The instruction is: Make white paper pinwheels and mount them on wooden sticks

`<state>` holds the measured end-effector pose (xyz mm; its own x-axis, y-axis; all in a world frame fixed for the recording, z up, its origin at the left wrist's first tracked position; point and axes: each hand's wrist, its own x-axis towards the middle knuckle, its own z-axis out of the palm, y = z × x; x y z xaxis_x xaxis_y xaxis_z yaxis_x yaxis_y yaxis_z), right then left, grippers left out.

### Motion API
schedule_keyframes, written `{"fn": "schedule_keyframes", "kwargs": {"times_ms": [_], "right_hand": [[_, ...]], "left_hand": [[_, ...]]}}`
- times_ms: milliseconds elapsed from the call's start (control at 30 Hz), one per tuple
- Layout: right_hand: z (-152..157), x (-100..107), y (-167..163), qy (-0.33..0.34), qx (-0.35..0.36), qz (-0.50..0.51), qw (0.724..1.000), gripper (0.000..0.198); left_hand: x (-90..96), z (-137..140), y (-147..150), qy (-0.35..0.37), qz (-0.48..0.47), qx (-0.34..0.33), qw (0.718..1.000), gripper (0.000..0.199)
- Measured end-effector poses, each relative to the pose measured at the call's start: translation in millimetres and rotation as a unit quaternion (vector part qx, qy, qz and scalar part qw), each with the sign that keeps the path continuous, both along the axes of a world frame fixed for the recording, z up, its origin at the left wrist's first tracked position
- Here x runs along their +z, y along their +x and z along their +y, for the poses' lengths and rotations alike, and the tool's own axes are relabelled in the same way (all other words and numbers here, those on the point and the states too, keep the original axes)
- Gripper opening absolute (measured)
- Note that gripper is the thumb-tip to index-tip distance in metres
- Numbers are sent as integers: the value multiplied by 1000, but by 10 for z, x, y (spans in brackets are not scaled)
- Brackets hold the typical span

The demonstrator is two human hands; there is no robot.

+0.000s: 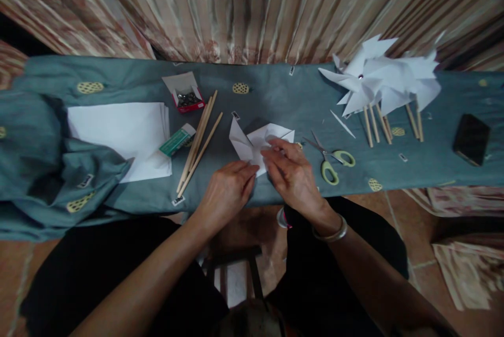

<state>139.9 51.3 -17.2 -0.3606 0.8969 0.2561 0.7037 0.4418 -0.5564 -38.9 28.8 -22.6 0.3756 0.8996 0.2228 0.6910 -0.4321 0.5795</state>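
Left hand (230, 185) pinching the white paper pinwheel's (258, 141) near edge – right hand (293, 173) half-curled over it, can't tell if gripping.

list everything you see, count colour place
cloth: one, teal, middle
curtains: some, brown, back
sheets: several, white, left
box of tacks: one, red, back left
green item: one, green, beside sheets
sticks: about four, tan, left
folded paper: one, white, centre
scissors: one, green, right of centre
strip: one, white, behind scissors
pinwheels: several, white, back right
block: one, black, far right
floor: one, brown, below
bangle: one, silver, front right
legs: two, black-clad, front
left hand: one, bare, centre
right hand: one, bare, centre
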Motion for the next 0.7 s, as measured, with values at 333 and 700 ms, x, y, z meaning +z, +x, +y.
{"fn": "schedule_keyframes", "kwargs": {"times_ms": [333,700], "right_hand": [[5,-64,2,15,17,-26,999,35],[3,-66,-30,11,20,-46,999,39]], "left_hand": [[-2,3,7,-3,2,-2,1000,23],[9,3,4,-1,6,-5,1000,24]]}}
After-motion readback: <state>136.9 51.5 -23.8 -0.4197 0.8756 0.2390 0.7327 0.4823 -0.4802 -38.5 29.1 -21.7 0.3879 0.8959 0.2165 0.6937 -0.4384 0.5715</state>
